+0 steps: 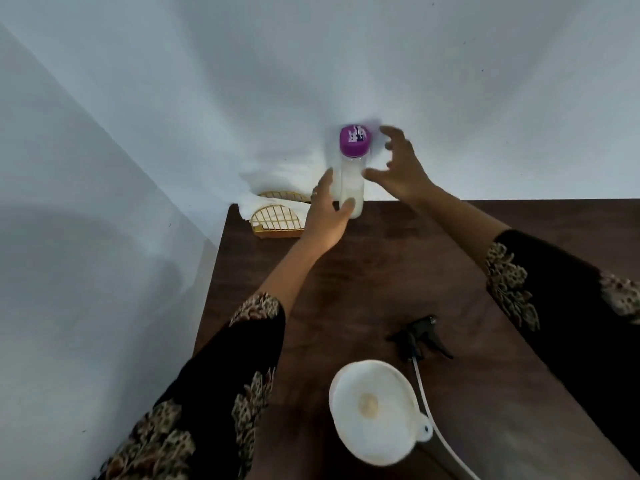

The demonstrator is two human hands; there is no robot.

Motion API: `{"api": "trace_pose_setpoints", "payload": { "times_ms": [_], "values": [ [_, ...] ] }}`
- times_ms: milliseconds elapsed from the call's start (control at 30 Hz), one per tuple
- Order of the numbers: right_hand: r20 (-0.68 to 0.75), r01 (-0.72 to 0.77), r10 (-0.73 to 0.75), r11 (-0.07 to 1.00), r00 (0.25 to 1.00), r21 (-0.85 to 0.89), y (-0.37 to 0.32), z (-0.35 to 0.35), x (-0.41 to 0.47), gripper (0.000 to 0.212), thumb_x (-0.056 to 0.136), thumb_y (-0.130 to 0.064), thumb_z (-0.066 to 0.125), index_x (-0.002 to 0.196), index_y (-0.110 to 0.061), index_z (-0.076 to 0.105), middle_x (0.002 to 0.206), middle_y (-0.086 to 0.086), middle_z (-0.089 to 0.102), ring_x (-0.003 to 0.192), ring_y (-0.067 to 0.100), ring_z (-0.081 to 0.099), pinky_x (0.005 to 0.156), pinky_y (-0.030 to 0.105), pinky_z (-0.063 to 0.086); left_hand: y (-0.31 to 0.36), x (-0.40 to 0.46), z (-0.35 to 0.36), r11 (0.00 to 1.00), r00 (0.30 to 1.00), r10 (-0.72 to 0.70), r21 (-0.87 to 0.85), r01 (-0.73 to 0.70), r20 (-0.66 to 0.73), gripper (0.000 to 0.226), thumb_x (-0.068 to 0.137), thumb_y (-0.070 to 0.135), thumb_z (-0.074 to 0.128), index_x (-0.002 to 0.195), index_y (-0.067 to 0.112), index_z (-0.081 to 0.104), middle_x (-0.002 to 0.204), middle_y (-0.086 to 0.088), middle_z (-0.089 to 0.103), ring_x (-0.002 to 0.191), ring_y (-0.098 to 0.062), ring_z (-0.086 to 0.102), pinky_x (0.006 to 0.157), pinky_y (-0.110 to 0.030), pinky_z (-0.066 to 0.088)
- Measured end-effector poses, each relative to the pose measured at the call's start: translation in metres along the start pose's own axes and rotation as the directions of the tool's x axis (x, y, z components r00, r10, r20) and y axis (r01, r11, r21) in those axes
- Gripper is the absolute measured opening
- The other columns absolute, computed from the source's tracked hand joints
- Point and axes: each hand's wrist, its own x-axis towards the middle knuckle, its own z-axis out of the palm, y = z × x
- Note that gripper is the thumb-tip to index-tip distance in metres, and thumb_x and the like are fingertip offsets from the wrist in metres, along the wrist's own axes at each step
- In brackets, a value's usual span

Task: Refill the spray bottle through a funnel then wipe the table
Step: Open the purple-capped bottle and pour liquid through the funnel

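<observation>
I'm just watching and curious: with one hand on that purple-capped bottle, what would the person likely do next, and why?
Probably close the right hand on the purple cap and twist it off. The left hand already holds the bottle upright, the cap is still on, and the right hand's spread fingers hover beside it. The white funnel waits nearer the person, so pouring seems next.

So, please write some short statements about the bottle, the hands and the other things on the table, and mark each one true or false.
1. The left hand holds the purple-capped bottle near its base. True.
2. The right hand grips the purple cap. False: its fingers are spread beside the cap, not on it.
3. The white funnel is seen from above, near the camera. True.
4. The black spray head is screwed onto a bottle. False: it lies loose on the table, tube attached.
5. The gold wire holder sits at the table's far left corner. True.
</observation>
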Motion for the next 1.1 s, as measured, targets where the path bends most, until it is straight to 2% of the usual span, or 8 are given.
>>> {"api": "trace_pose_setpoints", "payload": {
  "times_ms": [133,267,400,500,733,800,967,1100],
  "values": [
    [0.014,0.050,-0.051,0.996,0.999,0.075,-0.012,0.012,0.026,0.061,0.073,-0.018,0.078,0.120,-0.002,0.042,0.112,0.009,0.055,0.094,0.015,0.051,0.073,0.016,0.043,0.008,0.040,0.006,0.999,1.000,0.003,0.047,-0.004,0.016,0.071,0.090,0.008,0.054,0.149,0.018,0.015,0.151,-0.009,0.031,0.136,-0.027,0.036,0.107,-0.039,0.038],
    [0.013,0.072,-0.073,0.995,0.997,0.068,0.001,0.018,0.019,0.060,0.074,-0.022,0.078,0.124,-0.007,0.048,0.120,0.007,0.059,0.098,0.014,0.053,0.080,0.018,0.044,0.004,0.035,0.010,0.999,0.999,0.042,0.033,-0.042,0.003,0.069,0.090,-0.001,0.050,0.147,0.019,0.017,0.148,-0.007,0.036,0.134,-0.025,0.039,0.097,-0.028,0.039],
    [-0.033,0.122,-0.120,0.990,0.992,0.074,0.003,0.013,-0.006,0.056,0.073,-0.025,0.079,0.120,-0.011,0.053,0.115,0.001,0.062,0.098,0.012,0.056,0.077,0.010,0.043,0.013,0.012,0.006,0.997,0.996,0.076,0.016,-0.076,0.045,0.067,0.091,-0.002,0.048,0.148,0.019,0.018,0.149,-0.007,0.035,0.135,-0.026,0.039,0.096,-0.028,0.040],
    [-0.094,0.129,-0.119,0.986,0.988,0.107,-0.007,0.005,-0.036,0.051,0.073,-0.026,0.078,0.117,-0.015,0.054,0.106,-0.009,0.060,0.095,0.009,0.057,0.079,0.021,0.049,0.029,-0.017,0.000,0.992,0.991,0.119,0.035,-0.122,0.062,0.068,0.092,0.004,0.052,0.148,0.020,0.018,0.147,-0.006,0.038,0.133,-0.024,0.041,0.098,-0.032,0.042],
    [-0.189,0.192,-0.165,0.973,0.968,0.130,-0.059,-0.024,-0.120,0.057,0.071,-0.032,0.080,0.119,-0.017,0.055,0.111,-0.007,0.064,0.095,0.005,0.060,0.077,0.018,0.052,0.060,-0.101,-0.012,0.964,0.961,0.260,-0.041,-0.264,-0.091,0.070,0.081,0.024,0.072,0.139,0.027,0.032,0.133,0.014,0.049,0.111,0.009,0.048,0.087,-0.012,0.045],
    [-0.167,0.212,-0.186,0.965,0.968,0.156,-0.077,-0.032,-0.145,0.058,0.069,-0.032,0.081,0.120,-0.018,0.055,0.108,-0.009,0.063,0.095,0.004,0.061,0.076,0.015,0.052,0.067,-0.123,-0.015,0.947,0.947,0.297,-0.088,-0.308,-0.119,0.071,0.079,0.024,0.074,0.135,0.032,0.029,0.124,0.024,0.046,0.107,0.019,0.046,0.082,-0.002,0.043],
    [-0.074,0.267,-0.257,0.942,0.964,0.204,-0.119,-0.048,-0.201,0.055,0.070,-0.029,0.081,0.118,-0.022,0.054,0.103,-0.017,0.060,0.093,-0.001,0.060,0.073,0.006,0.049,0.082,-0.180,-0.028,0.913,0.903,0.355,-0.116,-0.390,-0.242,0.064,0.077,0.032,0.068,0.125,0.044,0.029,0.119,0.031,0.043,0.112,0.018,0.046,0.082,-0.001,0.041],
    [0.084,0.312,-0.314,0.949,0.946,0.034,-0.152,-0.065,-0.224,0.057,0.069,-0.044,0.077,0.116,-0.028,0.050,0.103,-0.020,0.055,0.089,0.001,0.057,0.068,0.008,0.049,0.084,-0.215,-0.040,0.923,0.903,0.342,-0.088,-0.375,-0.261,0.060,0.075,0.042,0.067,0.121,0.051,0.028,0.117,0.034,0.042,0.111,0.018,0.046,0.080,0.001,0.041]
  ]
}}
